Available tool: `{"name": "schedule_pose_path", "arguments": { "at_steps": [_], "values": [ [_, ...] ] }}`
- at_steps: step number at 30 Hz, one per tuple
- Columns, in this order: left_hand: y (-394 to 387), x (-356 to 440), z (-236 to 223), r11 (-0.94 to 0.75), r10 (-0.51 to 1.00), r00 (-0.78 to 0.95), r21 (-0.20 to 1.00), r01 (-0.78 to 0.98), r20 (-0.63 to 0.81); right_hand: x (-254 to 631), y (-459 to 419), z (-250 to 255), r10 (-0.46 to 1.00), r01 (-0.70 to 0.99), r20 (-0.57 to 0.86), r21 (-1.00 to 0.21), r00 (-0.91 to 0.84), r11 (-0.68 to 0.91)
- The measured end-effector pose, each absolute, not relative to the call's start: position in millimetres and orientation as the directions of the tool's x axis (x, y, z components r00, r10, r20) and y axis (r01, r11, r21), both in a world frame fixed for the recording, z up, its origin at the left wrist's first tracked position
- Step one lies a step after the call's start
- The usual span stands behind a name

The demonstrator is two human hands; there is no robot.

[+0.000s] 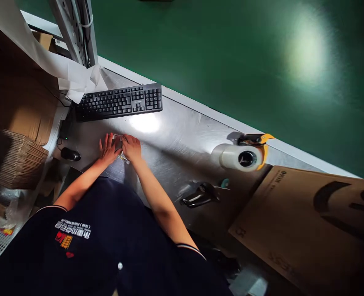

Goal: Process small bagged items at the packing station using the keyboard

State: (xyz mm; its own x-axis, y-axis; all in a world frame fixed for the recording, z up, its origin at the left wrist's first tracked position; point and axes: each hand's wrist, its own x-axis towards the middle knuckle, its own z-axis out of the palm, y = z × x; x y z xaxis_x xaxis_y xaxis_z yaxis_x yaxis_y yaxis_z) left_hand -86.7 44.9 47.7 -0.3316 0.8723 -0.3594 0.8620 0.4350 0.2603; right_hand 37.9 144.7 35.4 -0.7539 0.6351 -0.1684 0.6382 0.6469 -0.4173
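A small clear plastic packet [124,158] with a bit of yellow print lies on the metal worktop [182,123], partly hidden by my hands. My left hand [108,151] rests on its left side, fingers stretched out and slightly spread. On the other side, my right hand [131,148] has its fingers curled and pinched at the packet's upper right edge. Just beyond both hands sits a black keyboard [120,102]. What the packet contains is too small to make out.
A black mouse [70,154] lies to the left. To the right are a tape dispenser [263,142] with a clear tape roll [231,157], a black handheld tool [200,196] and a large cardboard box [293,213]. Stacked flat cartons [21,160] stand at far left.
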Motion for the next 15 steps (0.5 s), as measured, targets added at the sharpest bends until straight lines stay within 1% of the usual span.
{"name": "schedule_pose_path", "arguments": {
  "at_steps": [4, 7, 15],
  "values": [
    [45.1, -87.0, 47.0, 0.436, 0.865, -0.325, 0.252, 0.864, -0.382, 33.3, 142.1, 37.8, 0.673, 0.69, -0.21, -0.401, -0.709, 0.602],
    [45.1, -86.4, 48.4, 0.437, 0.864, -0.329, 0.242, 0.866, -0.382, 32.9, 144.3, 38.0, 0.667, 0.693, -0.23, -0.401, -0.709, 0.599],
    [44.0, -87.2, 51.2, 0.426, 0.876, -0.331, 0.24, 0.872, -0.352, 41.2, 145.6, 31.7, 0.654, 0.646, -0.168, -0.453, -0.738, 0.614]
  ]
}}
